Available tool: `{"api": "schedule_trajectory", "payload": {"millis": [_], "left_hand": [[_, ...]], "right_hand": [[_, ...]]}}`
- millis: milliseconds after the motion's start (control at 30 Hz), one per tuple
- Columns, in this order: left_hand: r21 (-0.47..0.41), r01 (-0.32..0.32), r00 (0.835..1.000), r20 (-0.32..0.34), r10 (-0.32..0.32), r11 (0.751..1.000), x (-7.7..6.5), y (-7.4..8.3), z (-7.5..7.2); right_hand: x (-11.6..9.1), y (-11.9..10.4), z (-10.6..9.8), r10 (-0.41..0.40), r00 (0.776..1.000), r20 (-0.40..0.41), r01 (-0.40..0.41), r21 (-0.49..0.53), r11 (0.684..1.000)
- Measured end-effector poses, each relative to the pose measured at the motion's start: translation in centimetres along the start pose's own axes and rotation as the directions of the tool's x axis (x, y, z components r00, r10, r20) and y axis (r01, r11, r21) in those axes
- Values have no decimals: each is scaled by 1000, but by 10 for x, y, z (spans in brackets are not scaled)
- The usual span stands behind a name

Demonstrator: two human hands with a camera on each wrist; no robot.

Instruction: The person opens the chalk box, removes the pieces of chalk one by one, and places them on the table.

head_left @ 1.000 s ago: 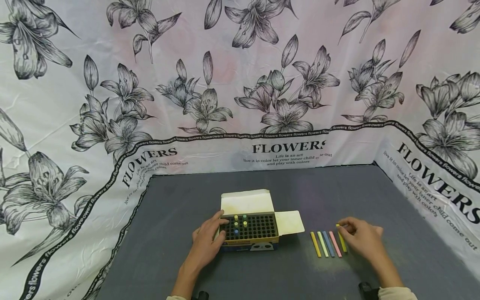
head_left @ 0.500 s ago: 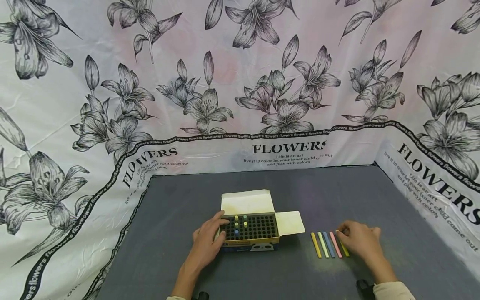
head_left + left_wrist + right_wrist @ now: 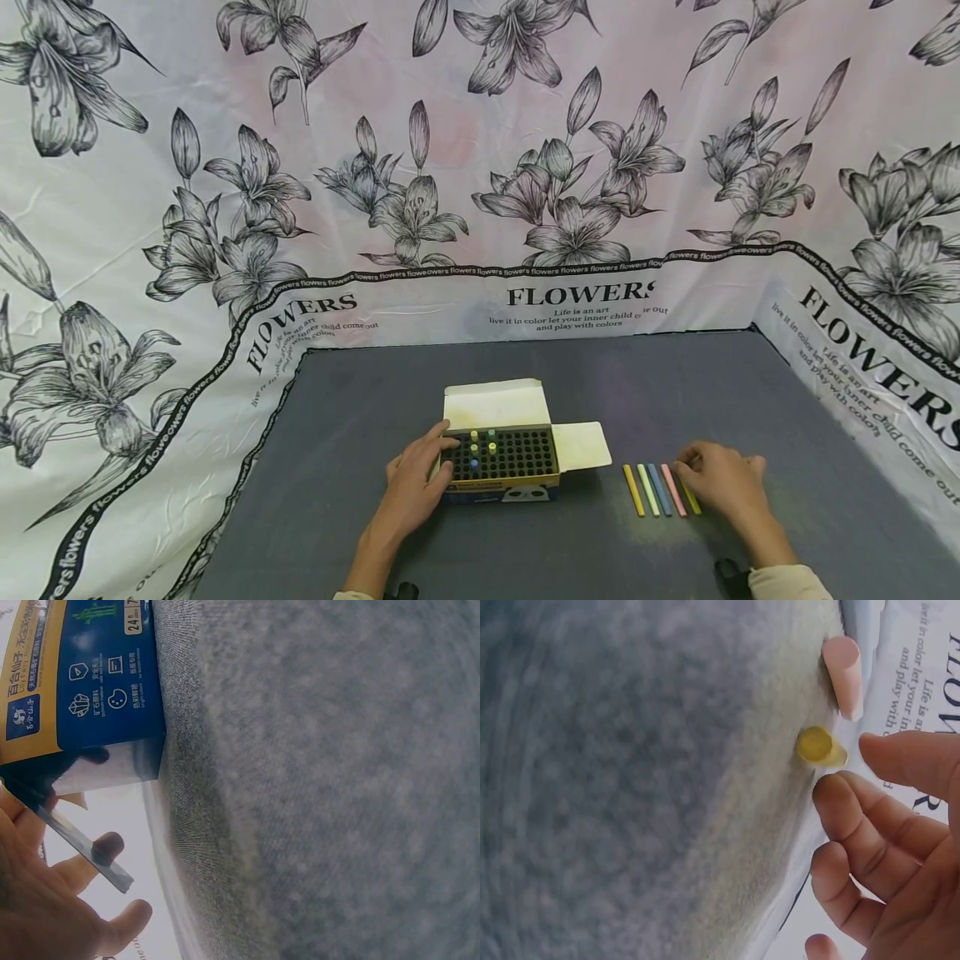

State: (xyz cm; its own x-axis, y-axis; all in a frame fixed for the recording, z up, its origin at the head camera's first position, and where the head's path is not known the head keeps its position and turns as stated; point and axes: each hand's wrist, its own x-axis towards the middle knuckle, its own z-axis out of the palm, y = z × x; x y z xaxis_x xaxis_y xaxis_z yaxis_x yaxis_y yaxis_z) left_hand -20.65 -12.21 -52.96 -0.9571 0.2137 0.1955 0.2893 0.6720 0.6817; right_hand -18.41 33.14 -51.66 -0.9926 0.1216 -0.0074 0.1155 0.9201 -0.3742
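My left hand (image 3: 415,475) rests at the left side of an open cardboard chalk box (image 3: 498,481), its fingers spread along the edge. The left wrist view shows the thumb and fingers around the blue-and-yellow box (image 3: 112,690) and its thin flap (image 3: 86,851). Several chalk sticks stand upright in the box's holes. On the right, my right hand (image 3: 722,479) is at the upper end of a yellow chalk stick (image 3: 693,503) lying on the table. In the right wrist view, the thumb stands slightly apart from this yellow chalk (image 3: 815,745), while the index fingertip is close beside it.
Left of the yellow chalk lie a pink chalk stick (image 3: 673,490), a blue one (image 3: 661,490), a pale green one (image 3: 648,490) and another yellow one (image 3: 633,490). Box flaps (image 3: 582,446) fold out at right and back. A flower-printed sheet (image 3: 420,308) borders the grey table (image 3: 375,383).
My right hand has brought the yellow chalk stick down and in line beside the pink one. One second ago its upper end showed above my fingertips. The left hand has stayed at the box.
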Motion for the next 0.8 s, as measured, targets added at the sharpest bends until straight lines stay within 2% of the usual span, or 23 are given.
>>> {"api": "schedule_trajectory", "payload": {"millis": [167,300,433,600,733,800], "left_hand": [[-3,-1,1000,-1,1,1000,1,0,0],[-3,0,1000,0,0,1000,1,0,-1],[2,3,1000,2,-3,1000,1,-1,0],[17,-2,1000,0,2,1000,1,-1,1],[31,-11,1000,-9,12,999,1,-2,2],[30,-15,1000,-14,15,999,1,-2,2]], "right_hand": [[-1,0,-2,0,999,-44,1,30,1000],[-2,-3,-4,-7,994,-113,14,58,998],[-5,-13,-7,-51,978,-203,68,76,995],[-8,-30,-8,-132,927,-351,179,107,978],[-8,-48,-7,-187,866,-464,289,158,944],[-8,-57,-6,-218,827,-518,354,179,918]]}}
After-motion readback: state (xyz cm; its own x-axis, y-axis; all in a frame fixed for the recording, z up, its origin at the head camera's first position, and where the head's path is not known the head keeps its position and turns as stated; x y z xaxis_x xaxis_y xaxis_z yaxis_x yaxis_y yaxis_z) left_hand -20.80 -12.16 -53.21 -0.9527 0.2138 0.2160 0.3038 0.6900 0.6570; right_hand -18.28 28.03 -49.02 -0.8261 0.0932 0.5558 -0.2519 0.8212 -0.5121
